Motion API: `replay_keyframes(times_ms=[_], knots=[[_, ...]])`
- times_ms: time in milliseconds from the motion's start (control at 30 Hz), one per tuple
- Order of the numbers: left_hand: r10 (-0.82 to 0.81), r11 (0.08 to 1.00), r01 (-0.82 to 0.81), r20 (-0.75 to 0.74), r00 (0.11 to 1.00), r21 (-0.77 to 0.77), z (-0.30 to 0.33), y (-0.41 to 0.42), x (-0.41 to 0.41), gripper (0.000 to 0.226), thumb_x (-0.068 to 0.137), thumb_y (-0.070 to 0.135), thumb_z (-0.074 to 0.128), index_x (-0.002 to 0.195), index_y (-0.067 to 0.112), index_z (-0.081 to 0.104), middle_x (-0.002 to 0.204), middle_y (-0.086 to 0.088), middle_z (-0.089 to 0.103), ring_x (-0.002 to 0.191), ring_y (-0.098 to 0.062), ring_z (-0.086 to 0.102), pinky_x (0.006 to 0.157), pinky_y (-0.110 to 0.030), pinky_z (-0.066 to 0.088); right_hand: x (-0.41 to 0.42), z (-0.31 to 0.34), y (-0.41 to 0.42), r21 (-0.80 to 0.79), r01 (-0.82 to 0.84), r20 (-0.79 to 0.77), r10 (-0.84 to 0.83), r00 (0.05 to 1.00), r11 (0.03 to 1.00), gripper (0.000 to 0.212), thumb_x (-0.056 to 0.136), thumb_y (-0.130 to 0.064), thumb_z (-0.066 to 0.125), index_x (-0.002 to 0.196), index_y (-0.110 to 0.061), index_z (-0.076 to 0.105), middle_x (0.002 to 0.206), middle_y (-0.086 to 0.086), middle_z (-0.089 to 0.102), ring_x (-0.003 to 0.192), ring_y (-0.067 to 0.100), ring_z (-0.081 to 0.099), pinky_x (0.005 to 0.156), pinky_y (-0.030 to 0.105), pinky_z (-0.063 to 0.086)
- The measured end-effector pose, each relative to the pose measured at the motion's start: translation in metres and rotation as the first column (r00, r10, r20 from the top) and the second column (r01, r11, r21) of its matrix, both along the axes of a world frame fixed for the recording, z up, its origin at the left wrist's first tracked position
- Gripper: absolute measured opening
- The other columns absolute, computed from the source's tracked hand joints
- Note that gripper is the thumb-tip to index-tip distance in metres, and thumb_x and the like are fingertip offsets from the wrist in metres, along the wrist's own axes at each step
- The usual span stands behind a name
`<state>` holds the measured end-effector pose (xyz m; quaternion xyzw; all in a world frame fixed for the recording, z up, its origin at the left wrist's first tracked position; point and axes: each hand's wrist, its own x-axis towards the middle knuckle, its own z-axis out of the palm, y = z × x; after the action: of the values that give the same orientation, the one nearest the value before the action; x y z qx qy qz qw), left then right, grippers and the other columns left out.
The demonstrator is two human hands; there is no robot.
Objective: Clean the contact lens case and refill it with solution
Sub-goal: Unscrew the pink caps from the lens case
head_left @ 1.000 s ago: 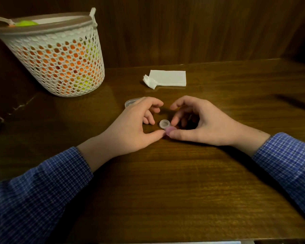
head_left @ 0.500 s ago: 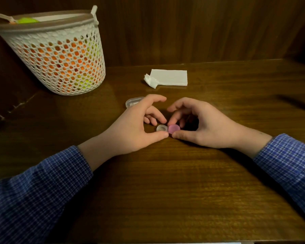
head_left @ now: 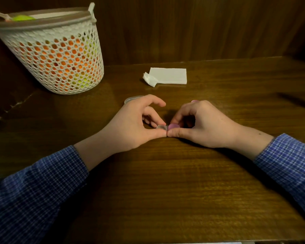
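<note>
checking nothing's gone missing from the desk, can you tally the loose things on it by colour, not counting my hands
White: 2, the mesh basket and the folded tissue
Clear: 2, the lens case in the left hand's grip, and a clear piece behind that hand
Pink: 1, the cap in the right hand's grip
Total: 5

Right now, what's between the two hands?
In the head view, the contact lens case sits between the left hand and right hand: clear side left, pink cap right.
</note>
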<state>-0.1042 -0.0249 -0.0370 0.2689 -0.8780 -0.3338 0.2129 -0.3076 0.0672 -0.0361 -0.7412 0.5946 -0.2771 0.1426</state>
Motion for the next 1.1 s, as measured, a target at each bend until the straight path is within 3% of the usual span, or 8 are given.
replay_keyframes(times_ms=[267, 500, 700, 800, 1100], knots=[[-0.005, 1.0, 0.006, 0.016, 1.0, -0.014, -0.0011, -0.0027, 0.0005, 0.051, 0.075, 0.031, 0.09, 0.12, 0.031, 0.067, 0.093, 0.021, 0.078, 0.09, 0.003, 0.073, 0.085, -0.031, 0.063, -0.0044, 0.0, -0.0046, 0.03, -0.042, 0.03, 0.041, 0.999, 0.999, 0.031, 0.077, -0.051, 0.077, 0.093, -0.025, 0.078, 0.088, -0.013, 0.072, 0.081, 0.006, 0.067, 0.071, 0.031, 0.059], [0.002, 0.999, -0.002, 0.009, 1.0, -0.038, -0.0025, -0.0043, -0.0001, 0.042, 0.075, 0.032, 0.09, 0.113, 0.027, 0.072, 0.09, 0.021, 0.078, 0.086, 0.001, 0.074, 0.081, -0.031, 0.064, -0.0071, 0.0006, -0.007, 0.023, -0.098, 0.006, 0.098, 0.995, 0.995, 0.027, 0.08, -0.042, 0.08, 0.098, -0.021, 0.079, 0.088, -0.014, 0.069, 0.081, 0.003, 0.065, 0.063, 0.011, 0.047], [-0.006, 0.999, 0.005, -0.024, 1.0, -0.034, -0.004, -0.0046, 0.0005, 0.047, 0.074, 0.029, 0.091, 0.115, 0.026, 0.07, 0.091, 0.02, 0.078, 0.086, 0.001, 0.074, 0.082, -0.023, 0.061, -0.0061, -0.0016, -0.0034, -0.003, -0.055, -0.025, 0.055, 0.998, 0.998, 0.038, 0.079, -0.051, 0.077, 0.106, -0.025, 0.076, 0.095, -0.015, 0.068, 0.085, 0.003, 0.064, 0.067, 0.015, 0.052], [-0.014, 1.0, 0.013, -0.041, 0.999, -0.027, -0.0059, -0.0047, 0.0005, 0.05, 0.074, 0.028, 0.091, 0.119, 0.024, 0.069, 0.092, 0.018, 0.079, 0.086, 0.001, 0.075, 0.082, -0.02, 0.06, -0.0053, -0.0024, -0.001, -0.035, -0.018, 0.043, 0.02, 0.999, 0.999, 0.051, 0.076, -0.054, 0.077, 0.117, -0.024, 0.073, 0.095, -0.015, 0.069, 0.087, 0.0, 0.065, 0.069, 0.014, 0.053], [-0.017, 1.0, 0.016, -0.049, 0.999, -0.014, -0.0065, -0.0047, 0.0012, 0.05, 0.074, 0.028, 0.092, 0.118, 0.023, 0.069, 0.091, 0.018, 0.079, 0.085, 0.0, 0.075, 0.084, -0.025, 0.061, -0.0073, -0.0007, 0.0, 0.047, -0.057, 0.219, 0.046, 0.975, 0.997, 0.05, 0.08, -0.023, 0.086, 0.126, -0.021, 0.065, 0.093, -0.007, 0.077, 0.086, 0.007, 0.074, 0.084, 0.029, 0.06]])
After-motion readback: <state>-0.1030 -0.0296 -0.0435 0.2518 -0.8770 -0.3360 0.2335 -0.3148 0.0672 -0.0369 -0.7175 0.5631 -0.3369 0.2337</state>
